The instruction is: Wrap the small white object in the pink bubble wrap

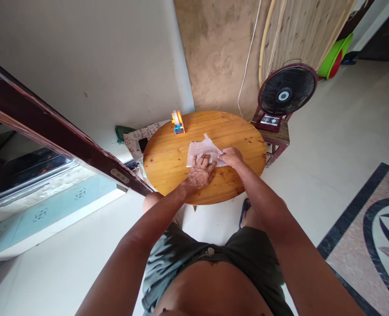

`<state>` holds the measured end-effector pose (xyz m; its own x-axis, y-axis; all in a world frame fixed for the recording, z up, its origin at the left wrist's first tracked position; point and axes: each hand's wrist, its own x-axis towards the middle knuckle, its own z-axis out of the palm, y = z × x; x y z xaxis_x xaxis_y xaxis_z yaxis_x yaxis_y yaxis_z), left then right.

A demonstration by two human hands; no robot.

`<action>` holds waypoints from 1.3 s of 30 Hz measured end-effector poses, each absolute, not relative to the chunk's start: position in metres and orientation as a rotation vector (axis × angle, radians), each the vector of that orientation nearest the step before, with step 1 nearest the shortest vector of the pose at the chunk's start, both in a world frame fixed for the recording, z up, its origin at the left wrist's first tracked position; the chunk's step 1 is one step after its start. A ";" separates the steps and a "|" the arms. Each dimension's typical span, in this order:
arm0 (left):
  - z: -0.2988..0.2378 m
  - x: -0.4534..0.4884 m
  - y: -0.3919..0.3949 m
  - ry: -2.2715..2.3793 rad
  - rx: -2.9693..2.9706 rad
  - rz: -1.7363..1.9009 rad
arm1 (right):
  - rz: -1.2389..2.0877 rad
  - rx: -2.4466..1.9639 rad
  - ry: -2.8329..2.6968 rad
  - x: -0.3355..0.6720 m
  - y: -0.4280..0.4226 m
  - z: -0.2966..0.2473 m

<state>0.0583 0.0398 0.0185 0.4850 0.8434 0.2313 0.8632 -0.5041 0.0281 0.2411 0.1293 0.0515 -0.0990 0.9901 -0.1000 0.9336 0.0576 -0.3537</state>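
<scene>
Our right grip pinches the right edge of the bubble wrap; our left grip lies palm down, fingers spread over its near edge. We have the wrap near the middle of the wooden tabletop. Small orange-and-blue object stands toward the far left; black fan on stool, right.

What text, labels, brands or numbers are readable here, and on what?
None legible with certainty.
Printed sheet beside the table: reddish and dark letters or figures, too small and slanted to read.
Control panel of the fan: markings too small.
Bubble wrap: no text visible.
</scene>
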 end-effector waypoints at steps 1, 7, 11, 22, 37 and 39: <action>0.019 0.061 0.039 -1.529 -2.620 -0.323 | 0.492 -1.983 -2.156 0.241 0.129 0.052; 0.024 0.077 0.037 -1.613 -2.557 -0.323 | 0.533 -1.955 -2.121 0.243 0.132 0.048; 0.024 0.085 0.037 -1.655 -2.537 -0.330 | 0.632 -1.869 -2.045 0.239 0.132 0.041; 0.030 0.088 0.037 -1.679 -2.497 -0.234 | 0.895 -1.833 -1.822 0.228 0.133 0.025; 0.036 0.067 0.045 -1.613 -2.550 -0.338 | 1.010 -1.824 -1.631 0.226 0.132 0.037; 0.039 0.068 0.048 -1.619 -2.542 -0.348 | 1.068 -1.806 -1.590 0.227 0.132 0.041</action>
<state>0.0681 0.0479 0.0385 0.4054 0.8795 0.2493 0.9042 -0.4259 0.0320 0.2272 0.1318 0.0407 0.0081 0.9739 -0.2270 0.5786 -0.1897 -0.7933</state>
